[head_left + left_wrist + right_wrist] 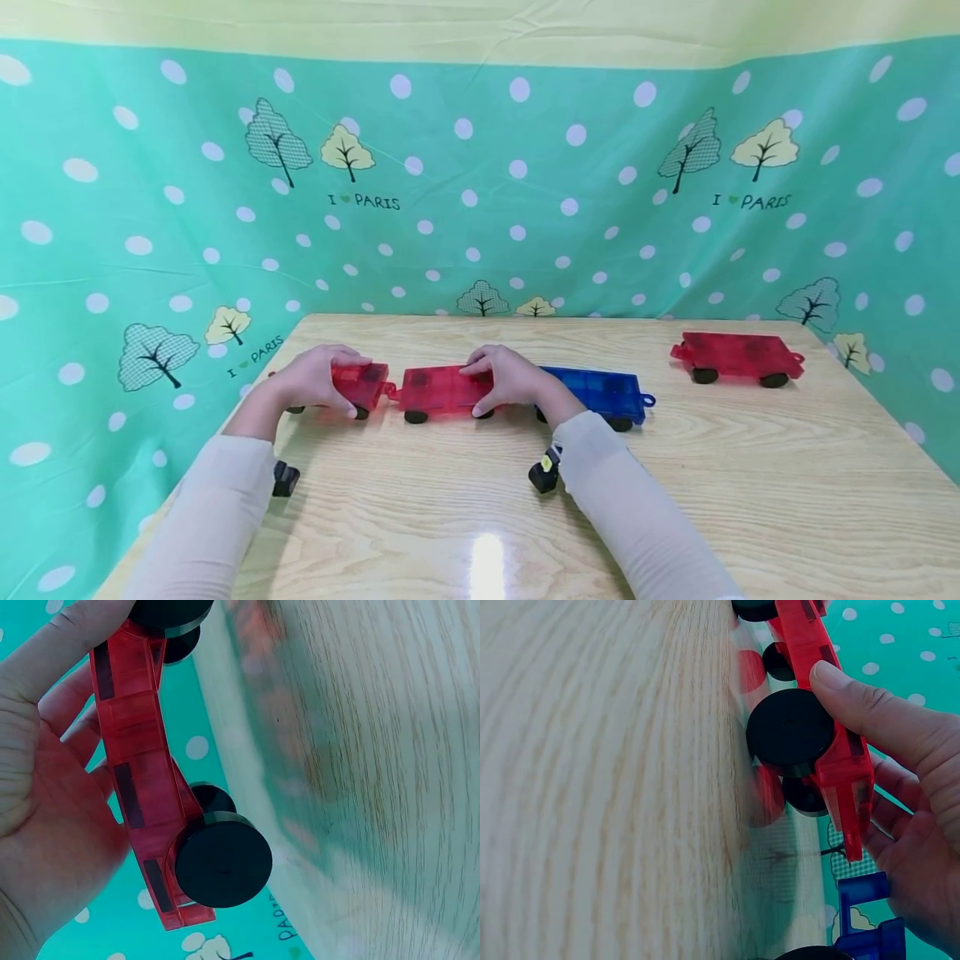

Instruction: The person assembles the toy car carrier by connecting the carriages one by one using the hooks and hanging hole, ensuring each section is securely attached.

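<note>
My left hand (309,379) grips a red see-through toy train car (366,380) from above, thumb on its near side. In the left wrist view its black wheels (223,862) show along the tabletop side. A second red train car (435,387) is held by my right hand (512,380), with the thumb on its side near one wheel. Between the two red cars a small red coupling (391,390) bridges the gap. Behind my right wrist stands a blue train car (611,393); in the right wrist view its blue hook (862,889) lies close to the held car's end.
Another red train car (742,357) stands apart at the back right of the wooden table (420,492). A green dotted cloth (517,200) hangs behind the table and along its sides. Small black wrist cameras (543,475) hang under both sleeves.
</note>
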A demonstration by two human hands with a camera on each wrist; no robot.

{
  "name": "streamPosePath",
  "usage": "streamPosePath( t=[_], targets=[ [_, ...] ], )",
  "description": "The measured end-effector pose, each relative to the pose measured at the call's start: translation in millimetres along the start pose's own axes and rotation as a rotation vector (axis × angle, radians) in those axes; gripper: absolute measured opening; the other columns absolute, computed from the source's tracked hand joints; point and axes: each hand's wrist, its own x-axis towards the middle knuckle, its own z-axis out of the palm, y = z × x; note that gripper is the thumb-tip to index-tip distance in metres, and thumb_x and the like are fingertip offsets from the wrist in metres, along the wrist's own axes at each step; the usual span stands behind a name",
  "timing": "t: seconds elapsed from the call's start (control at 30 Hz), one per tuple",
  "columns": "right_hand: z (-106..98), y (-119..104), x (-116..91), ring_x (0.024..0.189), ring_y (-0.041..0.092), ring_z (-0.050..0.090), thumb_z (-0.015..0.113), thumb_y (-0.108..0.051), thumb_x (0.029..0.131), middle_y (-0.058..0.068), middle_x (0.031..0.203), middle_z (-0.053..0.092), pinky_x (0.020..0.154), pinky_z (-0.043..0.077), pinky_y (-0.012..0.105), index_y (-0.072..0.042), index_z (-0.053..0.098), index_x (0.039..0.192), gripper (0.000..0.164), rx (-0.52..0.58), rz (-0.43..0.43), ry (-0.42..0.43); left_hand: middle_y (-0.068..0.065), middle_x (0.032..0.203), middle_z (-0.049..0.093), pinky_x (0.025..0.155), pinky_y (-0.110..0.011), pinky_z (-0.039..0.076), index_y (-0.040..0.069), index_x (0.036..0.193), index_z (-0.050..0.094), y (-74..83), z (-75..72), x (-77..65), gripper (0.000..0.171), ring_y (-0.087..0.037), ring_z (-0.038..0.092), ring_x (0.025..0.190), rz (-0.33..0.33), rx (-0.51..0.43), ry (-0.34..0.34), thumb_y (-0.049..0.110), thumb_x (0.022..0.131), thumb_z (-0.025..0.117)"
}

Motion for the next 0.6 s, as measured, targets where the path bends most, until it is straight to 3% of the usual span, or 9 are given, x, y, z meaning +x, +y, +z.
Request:
streamPosePath(
  t=[0.6],
  targets=[
    [-0.1, -4.4, -1.0, 0.130, 0.025, 0.041, 0.090, -0.026, 0.070, 0.004, 0.138, 0.049, 0.104, 0.040, 0.038, -0.017, 0.064, 0.132, 0.068, 0.004, 0.025, 0.000, -0.021, 0.137, 0.050, 0.093, -0.054, 0.047, 0.006, 0.137, 0.057, 5.6, -2.5, 1.1, 0.085, -0.044, 0.040, 0.127, -0.043, -0.016, -0.028, 0.023, 0.062, 0.094]
  ],
)
